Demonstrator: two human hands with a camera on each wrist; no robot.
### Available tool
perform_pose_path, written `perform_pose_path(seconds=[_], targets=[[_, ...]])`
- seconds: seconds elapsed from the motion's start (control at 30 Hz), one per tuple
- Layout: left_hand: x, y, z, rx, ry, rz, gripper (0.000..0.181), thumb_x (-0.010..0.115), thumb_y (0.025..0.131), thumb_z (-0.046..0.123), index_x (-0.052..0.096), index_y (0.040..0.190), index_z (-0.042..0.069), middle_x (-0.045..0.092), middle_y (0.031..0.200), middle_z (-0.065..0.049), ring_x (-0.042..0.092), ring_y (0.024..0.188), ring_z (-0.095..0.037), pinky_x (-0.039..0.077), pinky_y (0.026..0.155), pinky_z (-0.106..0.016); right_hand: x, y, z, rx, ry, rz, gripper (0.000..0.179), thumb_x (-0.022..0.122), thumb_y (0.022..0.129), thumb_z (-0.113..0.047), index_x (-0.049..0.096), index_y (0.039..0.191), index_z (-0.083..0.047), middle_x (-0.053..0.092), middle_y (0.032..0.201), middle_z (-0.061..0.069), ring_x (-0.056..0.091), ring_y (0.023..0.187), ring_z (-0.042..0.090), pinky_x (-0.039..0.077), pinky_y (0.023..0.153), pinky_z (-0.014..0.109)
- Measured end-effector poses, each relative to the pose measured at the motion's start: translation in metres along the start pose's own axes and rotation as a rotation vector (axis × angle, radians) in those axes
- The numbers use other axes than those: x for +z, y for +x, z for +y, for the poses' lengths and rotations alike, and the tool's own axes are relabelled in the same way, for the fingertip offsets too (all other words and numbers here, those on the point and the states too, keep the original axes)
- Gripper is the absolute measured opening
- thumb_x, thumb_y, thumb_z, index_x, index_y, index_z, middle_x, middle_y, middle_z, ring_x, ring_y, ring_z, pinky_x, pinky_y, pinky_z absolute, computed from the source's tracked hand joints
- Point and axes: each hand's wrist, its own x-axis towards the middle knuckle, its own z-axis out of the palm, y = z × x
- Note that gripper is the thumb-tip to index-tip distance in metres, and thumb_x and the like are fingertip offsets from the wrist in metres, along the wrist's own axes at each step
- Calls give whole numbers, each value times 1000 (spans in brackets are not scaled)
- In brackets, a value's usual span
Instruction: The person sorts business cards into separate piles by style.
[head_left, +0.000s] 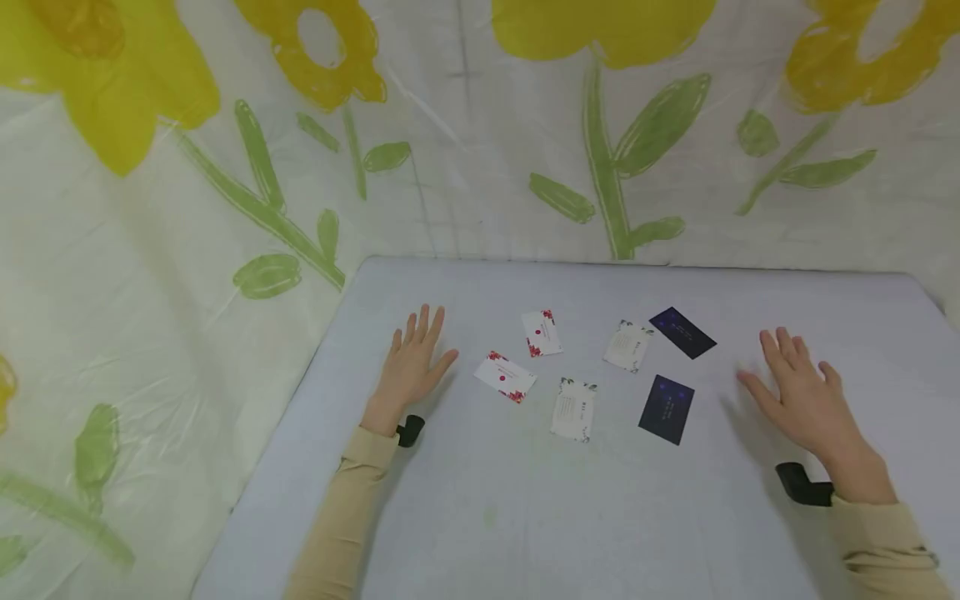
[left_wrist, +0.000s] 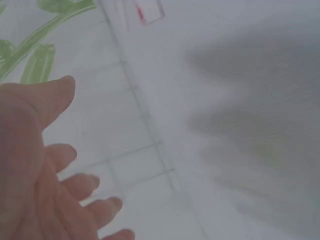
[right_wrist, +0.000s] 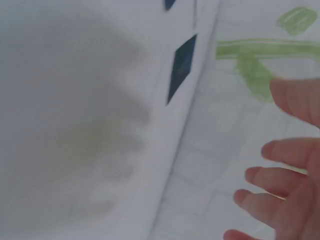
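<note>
Several small cards lie flat and apart in the middle of the table. Two are white with red corner flowers, an upper one (head_left: 542,333) and a lower one (head_left: 506,377). Two more are white with grey-green leaves, the far card (head_left: 628,346) and the near card (head_left: 574,409). The last two are dark blue, a far one (head_left: 682,332) and a near one (head_left: 667,409). My left hand (head_left: 411,367) is left of the red-flowered cards, fingers spread, holding nothing. On the other side, my right hand (head_left: 806,400) hovers right of the dark cards, fingers extended and holding nothing.
The cards lie on a pale table (head_left: 480,517) with its far edge against a white curtain (head_left: 480,200) painted with yellow flowers. Each wrist carries a black camera mount, one on the left (head_left: 410,431) and another on the right (head_left: 804,485).
</note>
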Motion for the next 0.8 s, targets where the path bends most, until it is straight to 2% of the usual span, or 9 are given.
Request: perform_pose_path(seconds=[0.07, 0.1, 0.17, 0.23, 0.33, 0.4, 0.5, 0.63, 0.8], targets=[[-5, 3, 5, 44, -46, 12, 61, 45, 97, 36, 25, 146, 6, 35, 143, -20, 31, 132, -34, 17, 106, -54, 0, 4, -11, -58, 0, 157, 51, 57, 91, -19, 44, 130, 10, 51, 121, 33, 56, 99, 43, 40, 84, 53], [-8, 5, 8, 62, -87, 5, 56, 46, 97, 33, 32, 143, 5, 45, 136, -19, 41, 126, -33, 24, 105, -52, 0, 8, -18, -81, 11, 234, 42, 60, 87, -13, 53, 121, 11, 59, 108, 31, 60, 83, 39, 45, 74, 46], [-13, 8, 15, 102, -183, -20, 44, 49, 97, 25, 46, 134, 2, 59, 120, -17, 55, 110, -29, 36, 98, -48, 2, 15, -36, -136, 54, 358, 25, 64, 80, -2, 64, 102, 9, 65, 84, 23, 57, 59, 29, 43, 56, 31], [-16, 12, 22, 133, -287, -72, 33, 50, 96, 17, 55, 125, 0, 65, 108, -14, 60, 98, -25, 43, 90, -42, 5, 23, -56, -146, 120, 365, 16, 65, 78, 2, 67, 94, 6, 64, 73, 15, 50, 55, 18, 36, 52, 22], [-16, 18, 32, 174, -363, -150, 26, 51, 95, 11, 59, 118, 0, 64, 109, -13, 58, 96, -21, 46, 84, -37, 17, 35, -86, -187, 231, 294, 10, 65, 78, 5, 67, 88, 3, 64, 74, 8, 52, 64, 14, 38, 55, 19], [-13, 21, 37, 211, -366, -183, 25, 52, 94, 7, 59, 116, -2, 63, 109, -15, 58, 95, -21, 46, 84, -36, 29, 44, -105, -200, 290, 194, 9, 65, 81, 2, 67, 90, 2, 63, 75, 5, 52, 65, 12, 40, 53, 21], [-5, 26, 43, 255, -331, -213, 23, 53, 92, 3, 60, 113, -5, 63, 107, -15, 57, 94, -21, 47, 84, -35, 50, 55, -131, -200, 372, 20, 10, 64, 85, -4, 66, 93, 1, 64, 80, 5, 54, 69, 14, 44, 56, 26], [6, 30, 47, 266, -252, -245, 24, 56, 90, 0, 61, 113, -5, 62, 109, -14, 56, 101, -24, 44, 90, -35, 78, 66, -158, -166, 433, -180, 18, 64, 87, -11, 64, 99, 2, 63, 87, 6, 56, 77, 17, 46, 64, 32], [16, 33, 46, 256, -113, -274, 35, 58, 88, 0, 55, 123, -2, 56, 121, -15, 50, 115, -27, 38, 98, -37, 103, 74, -182, -120, 380, -281, 28, 66, 86, -16, 61, 104, 4, 59, 91, 10, 55, 83, 22, 47, 71, 36]])
